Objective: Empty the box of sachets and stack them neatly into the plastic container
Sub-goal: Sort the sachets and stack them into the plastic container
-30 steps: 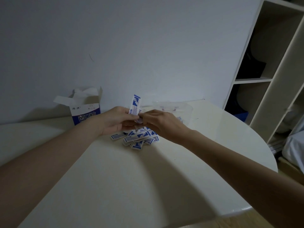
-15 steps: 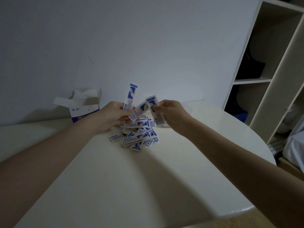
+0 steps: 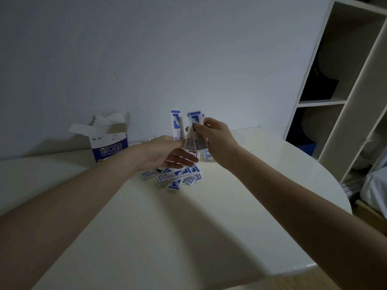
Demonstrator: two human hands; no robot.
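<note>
A dim room in a home: white round table (image 3: 209, 237) against a plain wall, open shelving (image 3: 354, 97), bedding (image 3: 374, 185) at right.

Dim room; soft forearm shadows fall across the table (image 3: 209, 237), held sachets (image 3: 193, 132) blur, edges bow outward.

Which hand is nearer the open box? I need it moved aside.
Left. The left hand is just right of the open box, holding a sachet; the right hand is farther right, gripping sachets.
</note>
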